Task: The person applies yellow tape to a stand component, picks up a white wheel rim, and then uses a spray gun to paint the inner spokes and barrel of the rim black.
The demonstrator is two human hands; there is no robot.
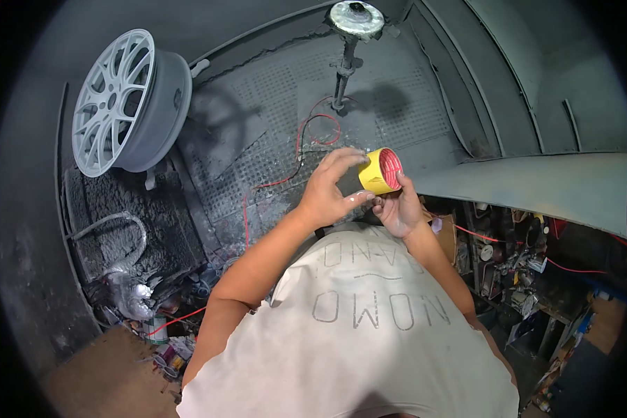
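In front of my chest, both hands are on a short yellow roll [373, 177] with a red, pale-lined inside facing up and right. My left hand [325, 187] curves round its left end, fingertips at the upper edge and thumb at the lower edge, with a gap behind toward the palm. My right hand [401, 208] holds the roll from below on the right, its thumb against the rim and the other fingers partly hidden underneath. Whitish smudges mark the left fingertips.
A pale grey multi-spoke wheel rim [113, 102] is raised at the left. Ahead rises a stand [343, 73] with a round, pale-wrapped top. A red hose [279, 183] winds over the gritty floor. Cluttered shelves [494, 268] lie at right, beneath a pale panel [529, 189].
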